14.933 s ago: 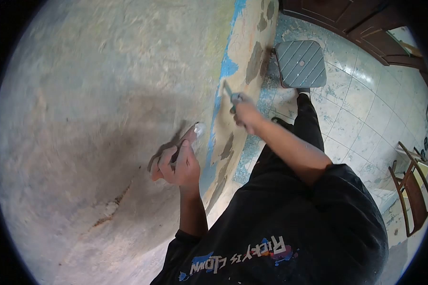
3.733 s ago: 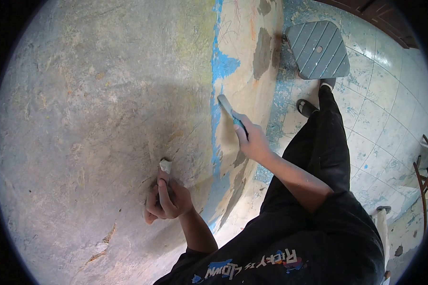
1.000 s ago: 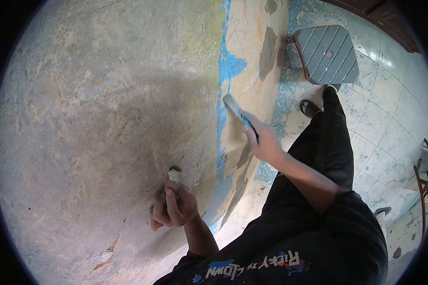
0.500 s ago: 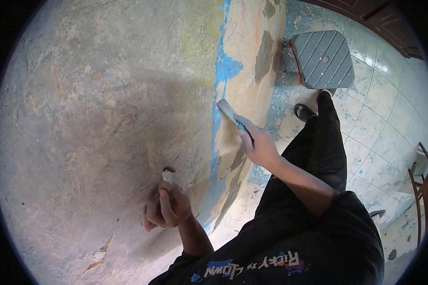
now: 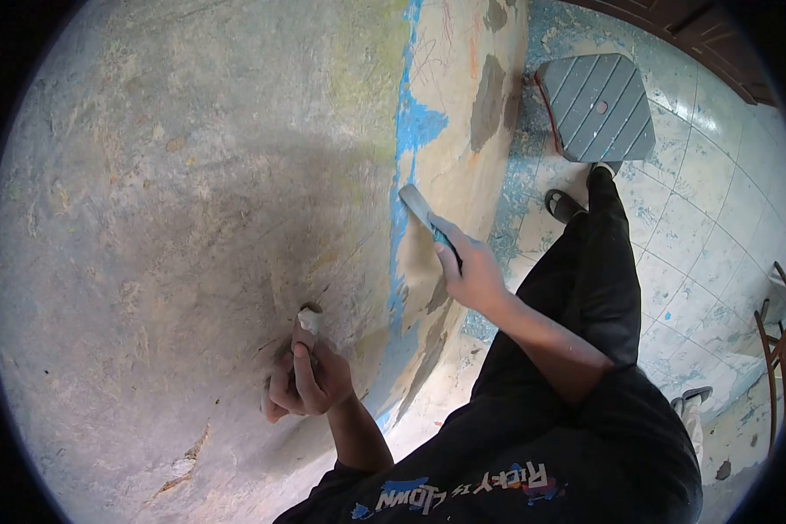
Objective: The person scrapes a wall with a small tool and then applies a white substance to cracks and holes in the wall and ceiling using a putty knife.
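Observation:
My left hand (image 5: 310, 382) is closed, its thumb pressed against the index finger. At its fingertips sits a white putty-like lump (image 5: 308, 321), right at the edge of a small dark hole (image 5: 313, 307) in the wall (image 5: 192, 218). My right hand (image 5: 479, 272) wraps around the handle of a scraper (image 5: 417, 205). The scraper's flat, pale grey blade points up and to the left, its tip overlapping a strip of peeling blue paint (image 5: 419, 127) on the wall.
A grey ribbed step stool (image 5: 598, 109) stands on the paint-flecked tiled floor (image 5: 707, 175), close to my foot in a dark slipper (image 5: 564, 206). A brown wooden chair (image 5: 782, 349) shows at the right edge. Cracked plaster (image 5: 183, 458) marks the lower left wall.
Both hands keep nearly the same place, the white lump still at the hole. The view has shifted slightly, and a foot at the lower right shows more.

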A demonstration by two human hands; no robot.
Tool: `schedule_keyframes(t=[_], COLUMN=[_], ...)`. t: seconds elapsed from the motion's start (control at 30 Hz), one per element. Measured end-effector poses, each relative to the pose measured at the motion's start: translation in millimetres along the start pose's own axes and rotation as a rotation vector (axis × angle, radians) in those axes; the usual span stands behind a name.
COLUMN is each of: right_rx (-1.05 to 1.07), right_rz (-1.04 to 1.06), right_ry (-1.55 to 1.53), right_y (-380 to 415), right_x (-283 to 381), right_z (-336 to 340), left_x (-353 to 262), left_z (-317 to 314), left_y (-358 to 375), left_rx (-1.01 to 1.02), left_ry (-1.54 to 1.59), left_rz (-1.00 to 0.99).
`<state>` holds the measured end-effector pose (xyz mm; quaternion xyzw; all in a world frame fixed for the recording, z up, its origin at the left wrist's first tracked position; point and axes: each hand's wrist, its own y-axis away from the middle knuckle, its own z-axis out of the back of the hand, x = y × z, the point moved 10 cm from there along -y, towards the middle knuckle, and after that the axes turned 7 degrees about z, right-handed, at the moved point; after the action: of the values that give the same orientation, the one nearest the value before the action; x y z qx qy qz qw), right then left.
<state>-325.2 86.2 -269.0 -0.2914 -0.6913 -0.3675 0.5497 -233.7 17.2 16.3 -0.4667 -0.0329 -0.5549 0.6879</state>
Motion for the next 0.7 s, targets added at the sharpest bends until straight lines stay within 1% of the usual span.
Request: schedule_keyframes(t=[0.1, 0.2, 0.3, 0.4, 0.5, 0.6, 0.7], right_rx=[0.049, -0.061, -0.008, -0.08, -0.124, 0.021, 0.048], right_rz=[-0.03, 0.108, 0.045, 0.007, 0.114, -0.043, -0.003], right_ry=[0.018, 0.006, -0.013, -0.019, -0.01, -0.085, -0.052], right_y=[-1, 9, 20, -8, -3, 16, 10], right_x=[-4, 4, -1, 1, 11, 0, 0], right_z=[1, -3, -13, 1, 5, -12, -7], left_x=[0, 2, 0, 2, 1, 1, 0], left_z=[-2, 0, -2, 1, -2, -2, -1], left_y=[2, 3, 0, 3, -2, 1, 0], left_rx=[-0.016, -0.022, -0.039, -0.026, -0.046, -0.042, -0.027], left_ry=[-0.015, -0.019, -0.013, -0.013, -0.02, -0.024, -0.035], left_rz=[0.005, 0.023, 0.026, 0.025, 0.04, 0.045, 0.034])
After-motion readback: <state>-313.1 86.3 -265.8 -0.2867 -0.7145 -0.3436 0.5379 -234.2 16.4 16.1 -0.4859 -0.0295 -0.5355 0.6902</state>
